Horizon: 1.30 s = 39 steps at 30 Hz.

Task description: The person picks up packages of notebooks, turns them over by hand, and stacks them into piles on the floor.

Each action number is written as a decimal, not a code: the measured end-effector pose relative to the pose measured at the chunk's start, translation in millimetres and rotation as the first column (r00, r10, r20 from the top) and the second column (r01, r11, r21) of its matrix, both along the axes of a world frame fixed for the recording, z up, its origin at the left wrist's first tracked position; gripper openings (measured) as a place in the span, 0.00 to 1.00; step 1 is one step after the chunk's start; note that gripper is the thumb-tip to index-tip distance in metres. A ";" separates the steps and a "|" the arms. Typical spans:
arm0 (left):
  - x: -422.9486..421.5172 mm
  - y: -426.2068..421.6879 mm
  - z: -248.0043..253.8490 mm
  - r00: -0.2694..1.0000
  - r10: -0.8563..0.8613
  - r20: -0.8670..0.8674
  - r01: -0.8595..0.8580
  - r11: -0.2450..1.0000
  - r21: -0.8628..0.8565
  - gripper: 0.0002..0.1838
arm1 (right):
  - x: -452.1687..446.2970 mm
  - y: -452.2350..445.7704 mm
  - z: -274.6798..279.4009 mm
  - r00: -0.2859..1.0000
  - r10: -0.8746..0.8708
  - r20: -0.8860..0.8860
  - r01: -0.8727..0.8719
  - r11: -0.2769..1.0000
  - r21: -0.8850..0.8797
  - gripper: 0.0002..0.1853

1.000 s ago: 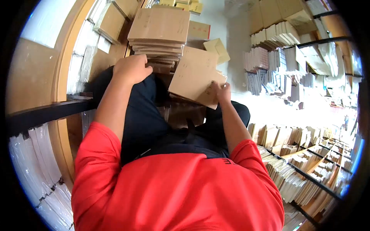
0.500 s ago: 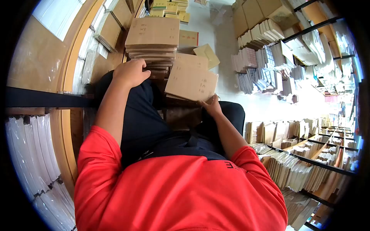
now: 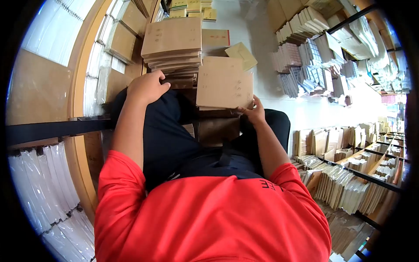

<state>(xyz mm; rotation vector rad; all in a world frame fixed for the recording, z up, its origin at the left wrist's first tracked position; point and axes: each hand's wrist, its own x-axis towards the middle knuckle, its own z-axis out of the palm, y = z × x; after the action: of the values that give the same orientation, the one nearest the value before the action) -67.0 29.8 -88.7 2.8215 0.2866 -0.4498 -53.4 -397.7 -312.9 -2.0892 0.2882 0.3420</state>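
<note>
A tall stack of brown cardboard-like packets (image 3: 171, 37) stands in front of me. At its near left corner is my left hand (image 3: 147, 87), with thumb and fingers apart and nothing visible between them. To the right of the stack lies a pile of brown packets (image 3: 224, 82) with small dark print on top. My right hand (image 3: 254, 112) grips the near right corner of this pile, thumb at the near edge and fingers on the right side. A yellowish envelope (image 3: 242, 56) lies partly behind the pile.
A brown packet with a red edge (image 3: 214, 37) lies beyond, near small yellow stacks (image 3: 193, 6). Shelves of wrapped packets line the left side (image 3: 37, 183). On the right are bundles of packets (image 3: 301, 65) and more filled shelves (image 3: 345, 179). Pale floor (image 3: 267, 83) shows between.
The right-hand pile has turned and become squarer, its top packet now aligned beside the tall stack. My right hand has shifted along its near right corner. My left hand has barely moved.
</note>
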 end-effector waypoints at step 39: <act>159.0 130.7 -112.5 0.906 0.422 -0.038 -0.389 0.791 -0.473 0.50 | 87.8 104.6 39.2 0.867 0.229 0.443 -0.122 0.959 -0.258 0.36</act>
<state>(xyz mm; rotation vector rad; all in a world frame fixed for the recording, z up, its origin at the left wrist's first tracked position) 92.0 160.5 -201.2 2.2070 0.6578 -0.2734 34.4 -293.1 -273.7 -2.3482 -0.1670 -0.1056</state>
